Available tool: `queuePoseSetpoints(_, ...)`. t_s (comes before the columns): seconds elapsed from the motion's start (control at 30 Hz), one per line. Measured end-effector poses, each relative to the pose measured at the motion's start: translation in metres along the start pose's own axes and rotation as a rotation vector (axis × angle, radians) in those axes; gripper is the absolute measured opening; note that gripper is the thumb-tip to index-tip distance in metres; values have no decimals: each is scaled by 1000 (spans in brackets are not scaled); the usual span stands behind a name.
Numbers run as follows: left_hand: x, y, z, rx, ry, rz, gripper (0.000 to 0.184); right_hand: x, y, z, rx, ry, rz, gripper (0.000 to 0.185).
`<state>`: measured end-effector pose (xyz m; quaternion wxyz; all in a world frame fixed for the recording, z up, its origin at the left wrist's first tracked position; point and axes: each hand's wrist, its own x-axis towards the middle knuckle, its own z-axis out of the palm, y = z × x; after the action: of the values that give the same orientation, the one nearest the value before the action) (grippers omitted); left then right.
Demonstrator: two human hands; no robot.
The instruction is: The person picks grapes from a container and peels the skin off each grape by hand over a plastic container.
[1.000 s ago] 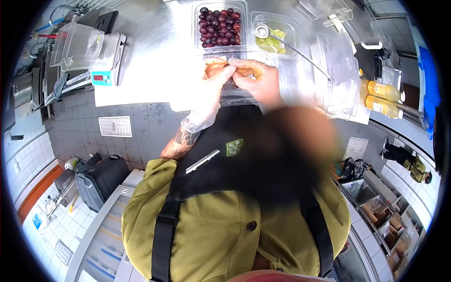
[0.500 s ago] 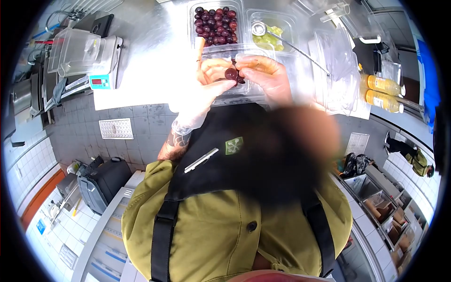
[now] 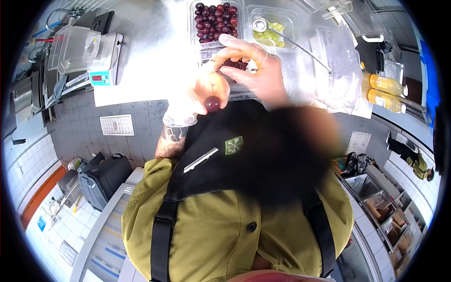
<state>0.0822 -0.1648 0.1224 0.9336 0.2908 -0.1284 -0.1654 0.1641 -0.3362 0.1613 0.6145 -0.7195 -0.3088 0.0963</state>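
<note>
My left hand [image 3: 204, 91], in a clear glove, has its fingers closed around a dark red grape [image 3: 212, 104], low near the apron. My right hand [image 3: 258, 68], also gloved, is above and to its right, with fingers curved and their tips close to the thumb. What is between them, if anything, I cannot make out. Behind and below the right hand, a clear plastic tub [image 3: 242, 91] holds dark grape pieces [image 3: 237, 64]. Beyond stands a clear tub of whole red grapes [image 3: 216, 22]. Beside it is a tub of green grapes [image 3: 270, 37].
A long-handled metal spoon [image 3: 296, 44] lies across the green grape tub. A scale [image 3: 101, 77] bearing clear containers [image 3: 77, 49] stands at left. At right are stacked clear plastic containers [image 3: 329, 77] and yellow bottles [image 3: 386, 101]. Another person [image 3: 416, 160] is at far right.
My left hand has come down and towards my body with the grape, away from the tub. My right hand has shifted left and up, its fingers now reaching over the tub.
</note>
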Motion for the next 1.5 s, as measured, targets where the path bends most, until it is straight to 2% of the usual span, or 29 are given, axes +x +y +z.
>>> queuePoseSetpoints(0.03, -5, 2, 6, 39, 59, -47, 118, 4, 3, 1, -89, 0, -117, 47)
queuePoseSetpoints(0.13, -8, 7, 20, 129, 150, -165, 112, 5, -3, -3, -203, -135, 30, 48)
queuePoseSetpoints(0.17, -6, 9, 25, 157, 166, -198, 111, 6, -1, -3, -212, -110, -20, 48)
queuePoseSetpoints(0.27, -2, 17, 40, 200, 198, -270, 108, 6, 2, -1, -107, -125, 9, 46)
queuePoseSetpoints(0.33, -4, 15, 38, 197, 201, -265, 108, 3, 1, 0, 82, -112, 157, 46)
queuePoseSetpoints(0.47, -4, 6, 26, 160, 130, -164, 112, 0, 8, -5, 453, -47, 375, 42)
queuePoseSetpoints(0.57, 1, 6, 18, 151, 97, -139, 113, -11, 21, -17, 538, 37, 396, 43)
queuePoseSetpoints(0.67, -1, 6, 7, 182, 101, -123, 113, -25, 35, -30, 451, 116, 481, 47)
queuePoseSetpoints(0.77, -4, 6, -1, 137, 123, -113, 112, -43, 63, -36, 202, 204, 385, 56)
queuePoseSetpoints(0.87, -7, 5, -8, 145, 137, -105, 111, -54, 60, -48, -478, 43, 285, 65)
queuePoseSetpoints(0.97, -7, 8, -8, 86, 143, -117, 110, -72, 91, -62, -764, -155, 337, 71)
queuePoseSetpoints(1.07, -5, 9, -9, 84, 133, -125, 110, -86, 96, -67, -1013, -161, 234, 72)
queuePoseSetpoints(1.37, -8, 12, -13, 124, 83, -84, 107, -91, 97, -81, -843, -115, 54, 78)
queuePoseSetpoints(1.5, -11, 13, -14, 121, 86, -88, 106, -91, 97, -87, -990, -210, 156, 79)
